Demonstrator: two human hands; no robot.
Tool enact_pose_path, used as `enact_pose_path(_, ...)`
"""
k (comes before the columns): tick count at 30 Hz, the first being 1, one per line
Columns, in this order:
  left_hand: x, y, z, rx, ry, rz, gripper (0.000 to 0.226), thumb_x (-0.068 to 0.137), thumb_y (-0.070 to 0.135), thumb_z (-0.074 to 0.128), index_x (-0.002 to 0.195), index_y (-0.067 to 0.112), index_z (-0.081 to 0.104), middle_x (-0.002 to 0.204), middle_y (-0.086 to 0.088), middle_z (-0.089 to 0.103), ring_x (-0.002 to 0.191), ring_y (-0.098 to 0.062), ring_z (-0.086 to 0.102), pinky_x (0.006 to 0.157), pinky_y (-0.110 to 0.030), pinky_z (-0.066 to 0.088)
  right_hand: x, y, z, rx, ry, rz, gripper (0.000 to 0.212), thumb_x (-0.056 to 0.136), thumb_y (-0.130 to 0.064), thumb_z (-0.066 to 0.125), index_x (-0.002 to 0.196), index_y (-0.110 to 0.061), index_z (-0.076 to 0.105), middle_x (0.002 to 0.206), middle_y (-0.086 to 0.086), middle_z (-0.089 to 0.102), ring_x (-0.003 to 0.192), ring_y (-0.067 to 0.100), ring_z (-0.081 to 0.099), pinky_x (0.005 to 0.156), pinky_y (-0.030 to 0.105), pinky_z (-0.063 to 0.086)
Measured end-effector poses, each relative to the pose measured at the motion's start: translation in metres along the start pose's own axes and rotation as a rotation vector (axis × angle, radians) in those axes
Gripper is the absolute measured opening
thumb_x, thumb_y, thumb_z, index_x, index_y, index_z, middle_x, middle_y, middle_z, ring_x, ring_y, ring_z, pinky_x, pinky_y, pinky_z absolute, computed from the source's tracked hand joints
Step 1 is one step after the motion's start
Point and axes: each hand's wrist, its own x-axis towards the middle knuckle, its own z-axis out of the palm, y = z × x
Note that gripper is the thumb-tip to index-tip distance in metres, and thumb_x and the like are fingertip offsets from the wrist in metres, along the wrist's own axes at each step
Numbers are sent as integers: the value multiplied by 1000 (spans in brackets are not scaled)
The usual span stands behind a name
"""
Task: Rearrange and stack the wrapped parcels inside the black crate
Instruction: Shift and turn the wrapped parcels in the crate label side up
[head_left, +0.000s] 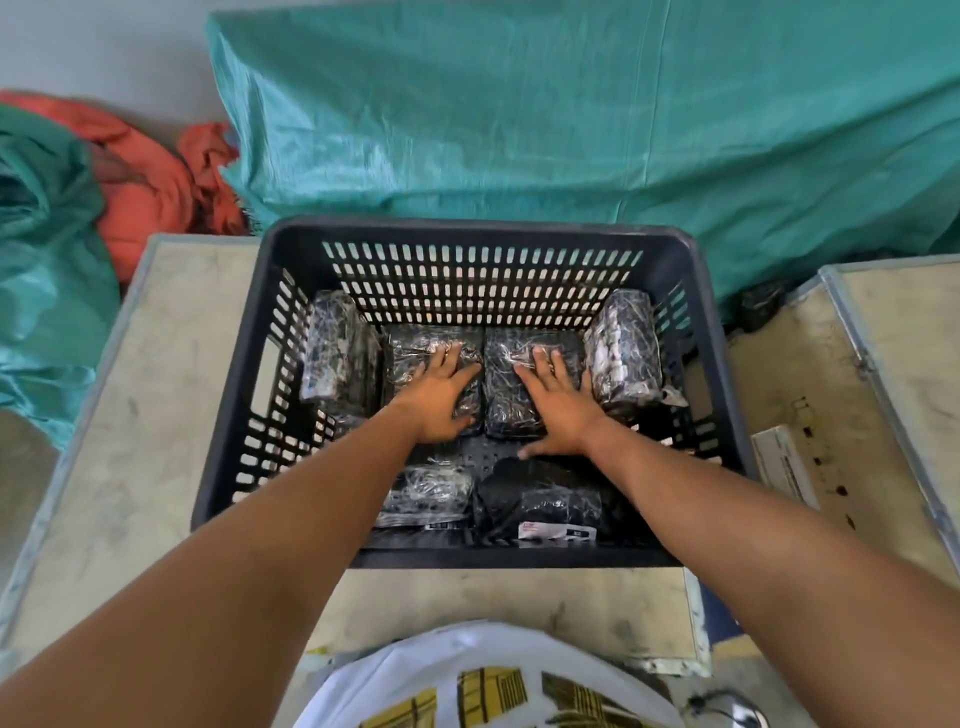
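Observation:
The black slotted crate stands on a table, holding several dark parcels wrapped in clear film. Two parcels lie flat side by side on the crate floor. My left hand rests flat, fingers spread, on the left flat parcel. My right hand lies the same way on the right flat parcel. One parcel stands on edge against the left wall, another against the right wall. Two more parcels lie near the front wall, the right one showing a white label.
The crate sits on a pale worn tabletop. A second table with a white box stands to the right. Green tarpaulin covers bulk behind, with orange cloth at back left.

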Motion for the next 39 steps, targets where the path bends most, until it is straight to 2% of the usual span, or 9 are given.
enact_pose_path(4, -3, -1, 11, -59, 83, 21, 93, 88, 38, 65, 160, 33, 6, 164, -6, -18, 150, -28, -19, 117, -46, -12, 1, 0, 3, 82, 108, 18, 132, 72, -12, 91, 164, -29, -2, 169, 9, -21, 155, 36, -18, 121, 68, -2)
enact_pose_path(11, -6, 2, 8, -211, 89, 30, 120, 83, 40, 75, 157, 23, -18, 165, 0, -14, 151, -24, -16, 123, -49, -7, -7, 2, -39, 309, 48, 11, 113, 66, -7, 91, 157, -37, 30, 171, 5, 13, 156, 37, 12, 124, 57, 12)
enact_pose_path(14, -9, 6, 0, -387, 124, 49, 135, 77, 40, 80, 149, 39, -35, 164, 0, -9, 152, -23, -11, 122, -52, -3, -16, 6, -65, 413, 102, -63, 97, 63, -10, 92, 148, -33, 51, 144, 7, 60, 116, 22, 64, 101, 29, 48)
enact_pose_path(17, -8, 13, -10, -513, 213, 132, 138, 78, 42, 81, 144, 42, -40, 166, -4, -1, 153, -29, 7, 122, -56, 15, -25, 16, -94, 572, 156, -102, 79, 63, -14, 91, 136, -32, 65, 105, -15, 77, 79, 0, 71, 72, 15, 54)
enact_pose_path(23, -9, 23, -27, -590, 359, 358, 119, 91, 37, 70, 149, 37, -35, 148, -14, 50, 116, -12, 60, 104, -30, 45, -44, 38, -129, 891, 71, -180, 58, 75, -11, 85, 121, -44, 69, 102, -18, 80, 90, 4, 76, 71, 17, 60)
enact_pose_path(26, -5, 25, -32, -533, 487, 473, 101, 96, 28, 62, 158, 29, -18, 112, -3, 62, 88, 8, 53, 85, -15, 46, -48, 45, -130, 1016, 173, -170, 57, 79, -14, 86, 123, -46, 69, 114, -18, 76, 104, -5, 70, 84, 17, 56)
enact_pose_path(31, -2, 27, -33, -592, 543, 312, 75, 101, 17, 57, 159, 33, 12, 109, -9, 61, 84, -9, 52, 84, -23, 46, -49, 42, -115, 1127, 445, -88, 50, 77, -25, 88, 121, -44, 73, 130, -17, 69, 122, -1, 61, 110, 45, 50)
enact_pose_path(35, 7, 31, -36, -780, 458, 77, 65, 104, 23, 50, 156, 46, 19, 115, 7, 67, 58, 8, 54, 55, -8, 44, -46, 31, -99, 956, 423, -65, 73, 76, -19, 90, 137, -46, 61, 150, -12, 52, 131, -1, 42, 121, 45, 30)
enact_pose_path(39, 13, 34, -37, -849, 361, 22, 69, 103, 26, 54, 158, 45, 16, 132, 32, 50, 95, -1, 60, 68, -6, 51, -35, 14, -79, 871, 342, 2, 106, 73, -6, 91, 157, -41, 37, 147, 4, 48, 130, 21, 52, 115, 44, 44)
